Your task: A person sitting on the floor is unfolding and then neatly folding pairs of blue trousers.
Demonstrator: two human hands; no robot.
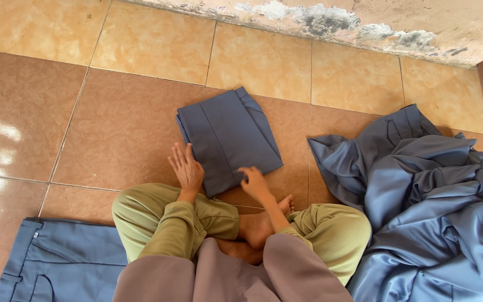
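Observation:
A folded grey-blue garment (229, 137) lies flat on the tiled floor in front of me. My left hand (186, 166) rests open at its near left edge, fingers spread and pointing away. My right hand (254, 182) hovers at the garment's near right corner, fingers curled loosely, with nothing in it. I sit cross-legged in olive trousers (169, 221), my bare feet (261, 223) tucked just below the folded piece.
A crumpled heap of blue-grey clothes (426, 207) fills the floor to my right. Flat blue trousers (62, 260) lie at the lower left. A stained wall base (331, 19) runs along the top. Brown and tan floor tiles (102, 117) surround everything.

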